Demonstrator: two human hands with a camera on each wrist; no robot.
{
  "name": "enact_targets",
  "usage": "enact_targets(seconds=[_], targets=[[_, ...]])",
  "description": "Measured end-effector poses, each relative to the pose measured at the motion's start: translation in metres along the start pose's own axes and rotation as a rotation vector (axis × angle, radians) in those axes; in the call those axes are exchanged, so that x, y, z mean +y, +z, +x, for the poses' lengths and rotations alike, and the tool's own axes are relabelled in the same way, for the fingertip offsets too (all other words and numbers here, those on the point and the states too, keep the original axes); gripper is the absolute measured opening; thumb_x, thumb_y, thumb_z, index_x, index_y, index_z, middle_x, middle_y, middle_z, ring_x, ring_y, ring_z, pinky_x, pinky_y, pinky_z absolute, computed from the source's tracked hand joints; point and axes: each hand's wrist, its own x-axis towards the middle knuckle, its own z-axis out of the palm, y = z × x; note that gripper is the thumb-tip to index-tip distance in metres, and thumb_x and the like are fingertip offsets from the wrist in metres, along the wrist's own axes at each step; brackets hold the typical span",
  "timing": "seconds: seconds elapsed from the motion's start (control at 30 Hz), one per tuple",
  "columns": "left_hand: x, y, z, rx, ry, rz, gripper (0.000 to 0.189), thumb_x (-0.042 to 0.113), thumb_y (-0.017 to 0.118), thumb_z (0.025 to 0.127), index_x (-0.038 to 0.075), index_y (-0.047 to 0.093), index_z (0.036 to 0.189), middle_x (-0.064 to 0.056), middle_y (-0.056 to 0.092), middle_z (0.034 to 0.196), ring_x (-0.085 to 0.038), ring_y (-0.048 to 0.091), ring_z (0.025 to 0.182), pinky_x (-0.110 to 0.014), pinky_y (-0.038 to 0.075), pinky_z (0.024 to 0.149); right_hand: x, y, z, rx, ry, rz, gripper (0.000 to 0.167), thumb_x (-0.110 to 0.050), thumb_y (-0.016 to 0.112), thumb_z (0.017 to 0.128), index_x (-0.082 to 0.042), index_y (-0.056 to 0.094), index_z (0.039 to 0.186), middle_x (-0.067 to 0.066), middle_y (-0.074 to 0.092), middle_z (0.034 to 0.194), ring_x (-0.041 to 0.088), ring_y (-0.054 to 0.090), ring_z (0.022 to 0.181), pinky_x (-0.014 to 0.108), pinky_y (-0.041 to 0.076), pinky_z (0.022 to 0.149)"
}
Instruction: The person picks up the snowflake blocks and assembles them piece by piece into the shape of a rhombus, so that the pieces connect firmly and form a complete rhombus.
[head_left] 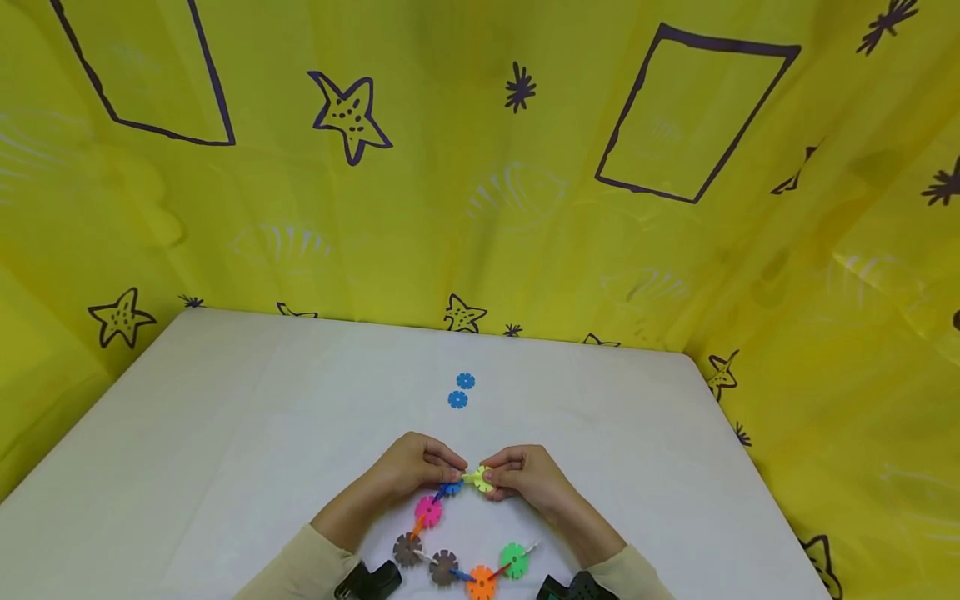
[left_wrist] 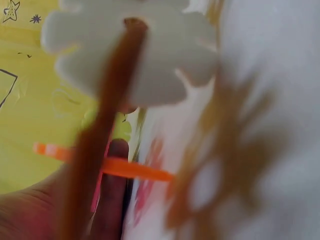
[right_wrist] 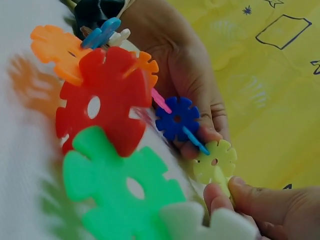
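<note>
A chain of notched interlocking plastic discs curves between my hands. My left hand (head_left: 416, 461) pinches the chain near its far end, fingertips at the edge of a yellow disc (right_wrist: 206, 165) beside the blue discs (right_wrist: 177, 119). My right hand (head_left: 528, 473) pinches another yellow disc (head_left: 482, 478), slotted crosswise into the first. Down from there run a pink disc (head_left: 428, 511), an orange one seen edge-on, two grey-brown discs (head_left: 443, 567), an orange disc (head_left: 482, 582), a red one (right_wrist: 105, 100), a green disc (head_left: 514, 560) and a white one (head_left: 531, 547) at the near end.
Two loose blue discs (head_left: 466, 381) lie on the white table (head_left: 300, 400) beyond my hands. Yellow curtains (head_left: 450, 208) with starfish drawings hang behind and at both sides. Black wrist devices (head_left: 367, 581) sit at both sleeves, close to the chain's near part.
</note>
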Motion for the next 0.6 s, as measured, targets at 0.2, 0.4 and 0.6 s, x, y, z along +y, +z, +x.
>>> enact_targets(seconds=[0.2, 0.4, 0.6], targets=[[-0.0004, -0.0031, 0.0010, -0.030, -0.008, 0.010, 0.023, 0.014, 0.076, 0.086, -0.002, 0.075, 0.102, -0.011, 0.076, 0.092, -0.006, 0.067, 0.077, -0.020, 0.056, 0.068, 0.0002, -0.0023, 0.0001, -0.030, 0.002, 0.011, 0.028, 0.002, 0.065, 0.090, 0.018, 0.062, 0.112, 0.007, 0.073, 0.083, 0.009, 0.069, 0.064, 0.020, 0.058, 0.064], [-0.0004, -0.0065, 0.0005, -0.053, -0.030, -0.021, 0.024, 0.015, 0.074, 0.088, -0.003, 0.074, 0.103, -0.011, 0.076, 0.093, -0.006, 0.066, 0.075, -0.023, 0.058, 0.068, -0.0007, -0.0047, -0.0005, -0.045, 0.004, 0.025, 0.031, -0.001, 0.065, 0.091, 0.017, 0.060, 0.116, 0.010, 0.074, 0.087, 0.011, 0.071, 0.069, 0.021, 0.059, 0.065], [-0.0021, -0.0085, 0.0034, -0.042, -0.031, 0.003, 0.024, 0.018, 0.073, 0.090, -0.001, 0.075, 0.102, -0.008, 0.076, 0.090, -0.005, 0.063, 0.070, -0.025, 0.059, 0.065, -0.0004, -0.0017, 0.0008, -0.054, -0.004, 0.048, 0.030, -0.001, 0.065, 0.091, 0.017, 0.061, 0.115, 0.009, 0.074, 0.089, 0.013, 0.072, 0.071, 0.022, 0.059, 0.066]])
